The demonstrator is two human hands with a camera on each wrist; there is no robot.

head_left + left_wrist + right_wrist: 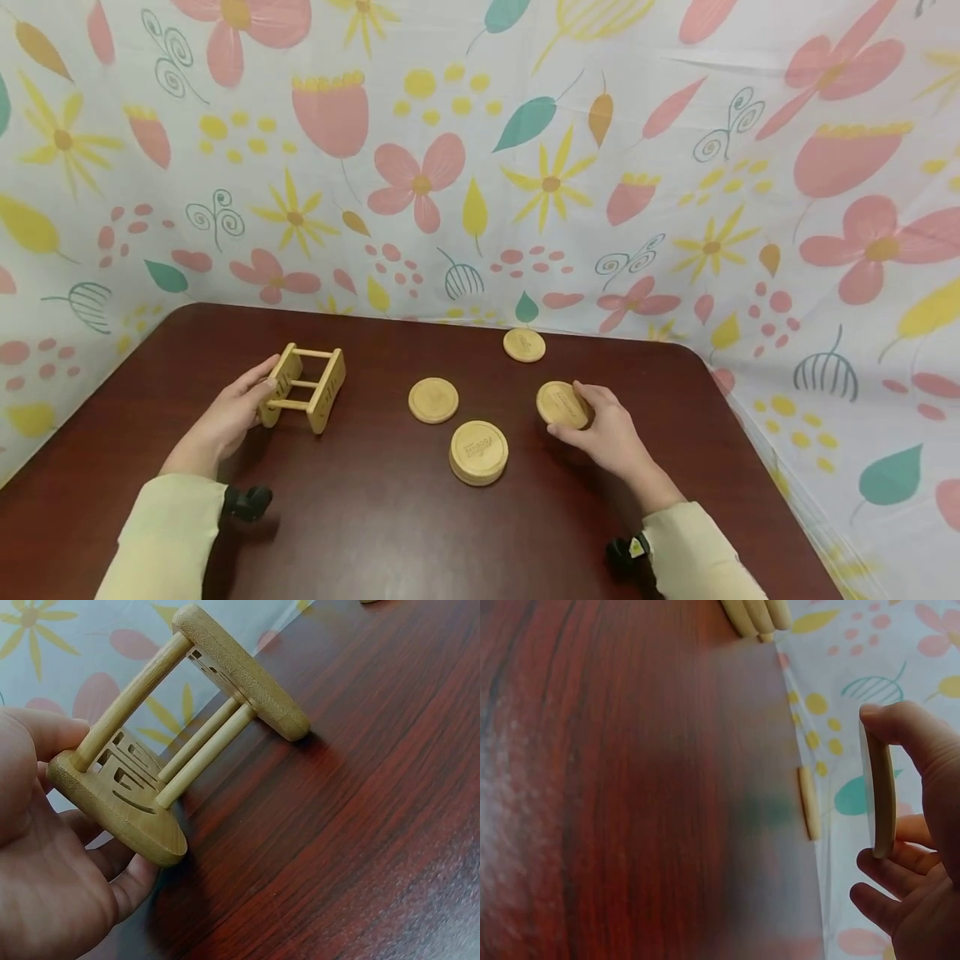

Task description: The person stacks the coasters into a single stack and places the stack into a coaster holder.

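Observation:
My left hand [232, 410] grips the near end panel of a small bamboo coaster holder [327, 392], which has two cut-out side panels joined by round rods. In the left wrist view the thumb lies by the upper rod and the fingers curl behind the panel [131, 806]. A round bamboo coaster [559, 405] with a printed mark is pinched between thumb and fingers of my right hand [611, 433]. Seen edge-on in the right wrist view, that coaster [882, 791] is held up off the table.
Between the hands, a short stack of coasters [478, 452] stands on the dark red-brown table [375, 533]. One loose coaster [433, 400] lies just behind it to the left. Another coaster [524, 344] lies near the back edge, before a flower-patterned cloth [465, 233].

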